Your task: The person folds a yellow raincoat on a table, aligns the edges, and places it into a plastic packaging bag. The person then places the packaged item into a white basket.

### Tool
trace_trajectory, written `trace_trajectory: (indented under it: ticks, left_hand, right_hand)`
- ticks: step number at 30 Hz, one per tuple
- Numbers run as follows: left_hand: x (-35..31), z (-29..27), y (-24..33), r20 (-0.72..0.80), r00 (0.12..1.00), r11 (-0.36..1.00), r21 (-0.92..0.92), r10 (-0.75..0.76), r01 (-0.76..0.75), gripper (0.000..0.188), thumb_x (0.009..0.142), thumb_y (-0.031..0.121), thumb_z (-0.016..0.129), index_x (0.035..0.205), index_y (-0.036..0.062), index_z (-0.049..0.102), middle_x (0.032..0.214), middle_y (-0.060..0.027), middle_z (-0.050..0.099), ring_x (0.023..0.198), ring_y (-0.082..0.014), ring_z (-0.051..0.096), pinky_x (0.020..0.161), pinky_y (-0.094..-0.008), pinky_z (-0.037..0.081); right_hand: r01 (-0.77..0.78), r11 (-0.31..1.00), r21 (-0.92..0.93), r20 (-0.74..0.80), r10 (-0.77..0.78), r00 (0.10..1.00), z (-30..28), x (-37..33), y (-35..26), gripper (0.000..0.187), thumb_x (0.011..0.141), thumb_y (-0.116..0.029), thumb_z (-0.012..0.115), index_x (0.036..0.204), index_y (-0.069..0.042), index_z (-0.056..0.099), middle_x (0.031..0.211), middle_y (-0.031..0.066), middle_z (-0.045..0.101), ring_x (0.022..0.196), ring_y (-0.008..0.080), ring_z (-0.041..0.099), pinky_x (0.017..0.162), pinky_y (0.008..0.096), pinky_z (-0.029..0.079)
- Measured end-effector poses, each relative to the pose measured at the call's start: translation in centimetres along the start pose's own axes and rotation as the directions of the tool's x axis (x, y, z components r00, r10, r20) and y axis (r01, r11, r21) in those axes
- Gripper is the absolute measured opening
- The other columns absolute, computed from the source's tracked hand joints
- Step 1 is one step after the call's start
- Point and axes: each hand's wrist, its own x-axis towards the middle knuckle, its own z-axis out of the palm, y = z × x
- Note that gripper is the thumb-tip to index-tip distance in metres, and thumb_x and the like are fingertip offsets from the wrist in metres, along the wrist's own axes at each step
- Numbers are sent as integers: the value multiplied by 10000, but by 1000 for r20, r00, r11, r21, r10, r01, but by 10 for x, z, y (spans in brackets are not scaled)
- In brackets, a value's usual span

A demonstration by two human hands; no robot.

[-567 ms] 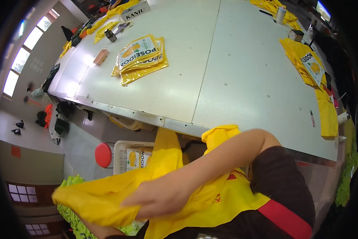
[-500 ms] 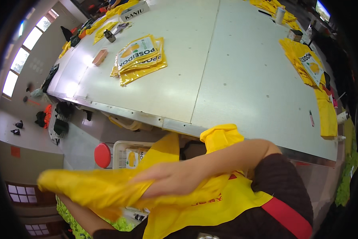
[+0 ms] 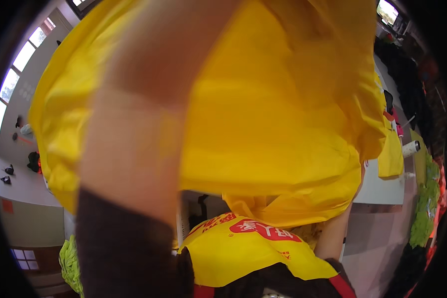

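A large, smooth sheet of yellow fabric (image 3: pixel 263 114) spreads across most of the view, raised close in front of me and bulging at both sides. Its folds bunch up along the right side and at the lower edge. My left forearm (image 3: pixel 134 134), blurred by motion, crosses in front of it and runs up past the top edge, so the left hand is out of sight. My right forearm (image 3: pixel 335 233) rises at the lower right to the fabric's right edge. The folds there hide the right hand's fingers.
I wear a yellow apron (image 3: pixel 283 258) with red straps. Part of the pale table (image 3: pixel 377 196) shows at right, with another yellow piece (image 3: pixel 391 159) and a white cylinder (image 3: pixel 411 149) near its edge. Lime-green fabric lies at far right (image 3: pixel 425 203) and lower left (image 3: pixel 70 263).
The yellow fabric, gathered low at left around my arms, has swung up and spread wide, covering most of the table. My arms have moved apart, the left one up, the right one to the right.
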Motion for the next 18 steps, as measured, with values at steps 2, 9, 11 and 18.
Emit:
trace_trajectory:
  ticks: [2, 9, 11, 18]
  left_hand:
    - [-17, 71, -41, 88, 995, 997, -60, -52, 57, 439, 845, 380, 509, 1129, 44, 525, 1197, -167, 503, 1127, -262, 444, 908, -370, 371]
    - [-333, 140, -243, 347, 678, 608, 772, -648, 185, 724, 810, 565, 478, 1320, 60, 380, 1360, -163, 360, 1287, -325, 280, 1025, -553, 193]
    - [-422, 124, -218, 153, 702, 504, 800, -696, 326, 707, 836, 540, 457, 1344, 62, 341, 1410, -165, 296, 1327, -314, 221, 1015, -610, 144]
    - [-456, 71, -193, 144, 681, 674, 391, -718, 627, 442, 814, 301, 596, 1176, 57, 524, 1210, -148, 519, 1156, -278, 456, 957, -414, 350]
  right_hand:
    - [-39, 999, -9, -130, 38, 991, -49, 2, -20, 505, 929, -331, 393, 1315, -8, 366, 1325, 134, 432, 1183, 304, 445, 981, 397, 368]
    - [-300, 940, -160, -615, 142, 775, -276, -3, -62, 551, 926, -403, 394, 1326, -25, 361, 1298, 128, 466, 1149, 291, 484, 953, 399, 407]
    - [-377, 893, -247, -746, 74, 662, -301, 2, -67, 581, 921, -436, 396, 1333, -28, 351, 1299, 128, 465, 1149, 287, 484, 950, 399, 410]
    - [-270, 890, -367, -738, -102, 667, -245, 0, -63, 626, 908, -446, 440, 1373, -59, 276, 1347, 137, 394, 1181, 286, 442, 933, 407, 417]
